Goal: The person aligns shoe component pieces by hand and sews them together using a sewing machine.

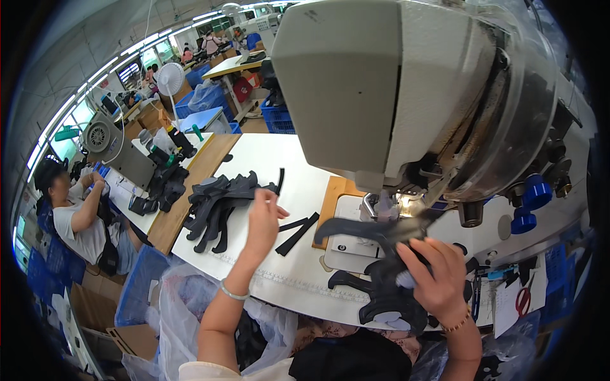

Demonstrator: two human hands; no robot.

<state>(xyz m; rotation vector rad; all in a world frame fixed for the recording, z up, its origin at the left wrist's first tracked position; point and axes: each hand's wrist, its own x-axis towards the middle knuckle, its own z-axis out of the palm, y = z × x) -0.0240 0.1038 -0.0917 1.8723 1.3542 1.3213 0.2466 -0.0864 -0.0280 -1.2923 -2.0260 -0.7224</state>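
My left hand (260, 222) is over the white table with its fingers drawn together. A narrow black strip (281, 181) rises from its fingertips, its lower end partly hidden by them. Left of that hand lies a pile of black curved, branched pieces (219, 206). My right hand (438, 273) grips a black branched piece (359, 230) in front of the sewing machine's needle area (384, 206); part of the piece is blurred. Below it, another black branched part (391, 298) with pale patches lies at the table's near edge; whether the two are joined, I cannot tell.
The large sewing machine head (356, 82) fills the upper right. Two black strips (298, 233) lie on the white table (283, 270). Red-handled scissors (523, 300) are at the right. A person (79, 213) sits at the left, near a blue bin (143, 279).
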